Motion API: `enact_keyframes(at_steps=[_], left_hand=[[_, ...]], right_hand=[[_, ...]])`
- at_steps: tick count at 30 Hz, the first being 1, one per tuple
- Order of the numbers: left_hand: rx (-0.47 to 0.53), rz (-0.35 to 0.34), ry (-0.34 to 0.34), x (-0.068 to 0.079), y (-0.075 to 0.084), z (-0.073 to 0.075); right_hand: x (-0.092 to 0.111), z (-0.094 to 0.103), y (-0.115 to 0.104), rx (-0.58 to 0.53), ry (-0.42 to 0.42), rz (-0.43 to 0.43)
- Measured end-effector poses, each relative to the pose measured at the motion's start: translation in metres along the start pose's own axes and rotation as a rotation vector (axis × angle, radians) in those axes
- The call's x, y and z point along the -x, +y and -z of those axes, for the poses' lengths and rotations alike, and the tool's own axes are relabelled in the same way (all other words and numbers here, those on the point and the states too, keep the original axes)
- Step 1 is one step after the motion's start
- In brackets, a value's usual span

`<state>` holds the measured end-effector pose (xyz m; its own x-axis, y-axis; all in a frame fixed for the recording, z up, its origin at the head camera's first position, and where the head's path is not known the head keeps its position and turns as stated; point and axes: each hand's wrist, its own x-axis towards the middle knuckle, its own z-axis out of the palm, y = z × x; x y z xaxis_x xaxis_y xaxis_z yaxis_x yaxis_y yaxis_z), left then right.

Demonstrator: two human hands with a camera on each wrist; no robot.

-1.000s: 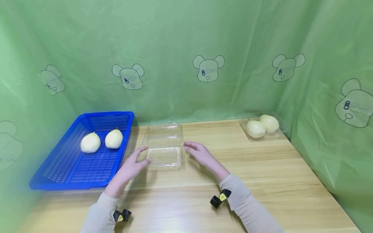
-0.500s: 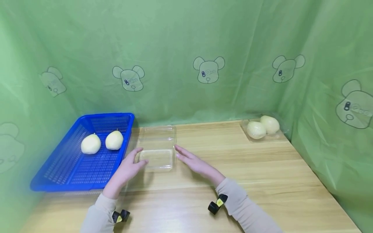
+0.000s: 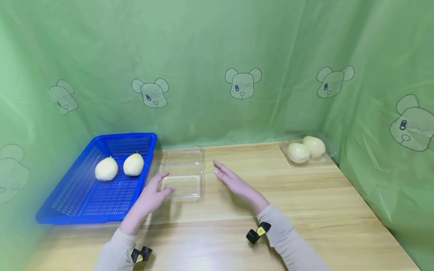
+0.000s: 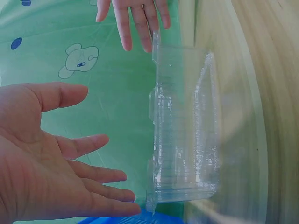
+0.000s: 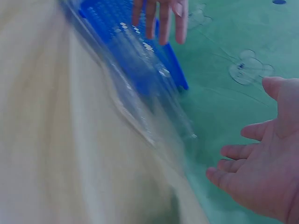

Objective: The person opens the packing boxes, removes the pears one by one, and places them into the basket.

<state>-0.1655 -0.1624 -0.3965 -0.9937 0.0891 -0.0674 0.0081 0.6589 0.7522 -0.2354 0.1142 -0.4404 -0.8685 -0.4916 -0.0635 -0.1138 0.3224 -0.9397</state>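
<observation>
A clear plastic clamshell box [image 3: 184, 187] lies unfolded on the table, its lid [image 3: 184, 156] laid back toward the curtain. My left hand [image 3: 150, 195] is at the box's left side, fingers spread and relaxed, holding nothing. My right hand [image 3: 235, 183] hovers to the right of the box, apart from it, with straight fingers. In the left wrist view the clamshell box [image 4: 184, 126] stands between both hands, showing its ribbed wall. The right wrist view is blurred; the box [image 5: 140, 88] overlaps the blue basket there.
On the left stands a blue plastic basket [image 3: 96, 205] with two pale round pears [image 3: 106, 169] in it. At the back right, another clear box [image 3: 315, 161] contains two more pears [image 3: 298, 153]. A green curtain [image 3: 196, 113] closes off the back and sides of the wooden table [image 3: 288, 195].
The clamshell box has shifted left toward the basket. My right hand followed it left, then drew back to the right, away from its side. My left hand has barely moved.
</observation>
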Motion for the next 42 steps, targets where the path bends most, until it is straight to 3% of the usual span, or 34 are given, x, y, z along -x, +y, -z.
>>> enact_keyframes(at_steps=[11,17,22,28,42], left_hand=[[0.02,-0.088,0.038,-0.002,0.013,-0.002],[0.045,-0.082,0.032,-0.008,0.029,-0.004],[0.076,-0.13,0.031,-0.016,0.046,-0.008],[0.121,-0.16,0.048,-0.03,0.064,-0.018],[0.349,-0.153,-0.011,-0.052,0.102,-0.05]], right_hand=[[0.004,0.045,0.001,0.035,0.132,0.002],[0.01,0.069,0.002,0.071,0.188,-0.008],[0.017,0.09,0.005,0.078,0.218,0.015],[0.026,0.113,0.007,0.06,0.29,0.024],[0.056,0.162,0.007,-0.017,0.533,0.028]])
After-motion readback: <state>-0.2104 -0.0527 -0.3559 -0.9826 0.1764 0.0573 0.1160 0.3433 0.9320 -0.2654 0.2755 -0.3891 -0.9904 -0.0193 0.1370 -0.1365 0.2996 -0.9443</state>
